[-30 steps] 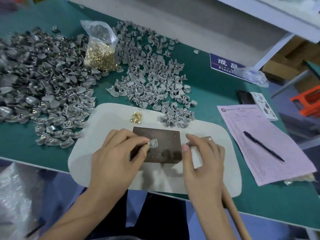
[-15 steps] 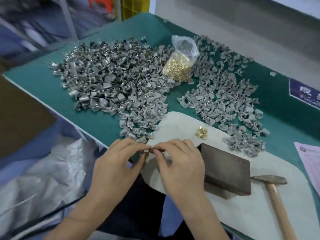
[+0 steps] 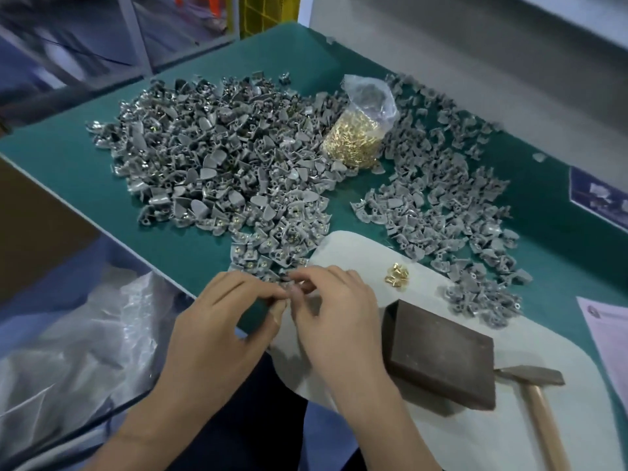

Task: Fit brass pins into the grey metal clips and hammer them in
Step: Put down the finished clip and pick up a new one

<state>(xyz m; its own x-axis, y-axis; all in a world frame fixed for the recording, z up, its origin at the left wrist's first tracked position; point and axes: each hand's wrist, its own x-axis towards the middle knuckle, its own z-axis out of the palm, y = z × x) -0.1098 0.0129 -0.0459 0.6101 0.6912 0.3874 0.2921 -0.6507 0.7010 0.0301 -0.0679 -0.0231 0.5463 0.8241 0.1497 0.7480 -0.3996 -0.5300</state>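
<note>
My left hand [image 3: 221,317] and my right hand [image 3: 336,311] meet fingertip to fingertip at the near left corner of the white mat [image 3: 343,246]. Together they pinch a small grey clip [image 3: 295,289], mostly hidden by the fingers. A few loose brass pins [image 3: 396,276] lie on the mat to the right. The dark block [image 3: 441,362] sits further right, with the hammer [image 3: 537,385] lying beside it, untouched. Just beyond my hands spreads a big pile of clips with brass pins in them [image 3: 221,171]. Plain grey clips [image 3: 458,215] lie at the right.
A clear bag of brass pins [image 3: 360,130] stands between the two piles. A pink form [image 3: 608,334] lies at the right edge, a blue label [image 3: 598,198] behind it. Crumpled clear plastic [image 3: 68,351] hangs below the table's left edge.
Both hands left the block and moved left to the mat's corner with the clip. My right hand let go of the hammer. The view swung left.
</note>
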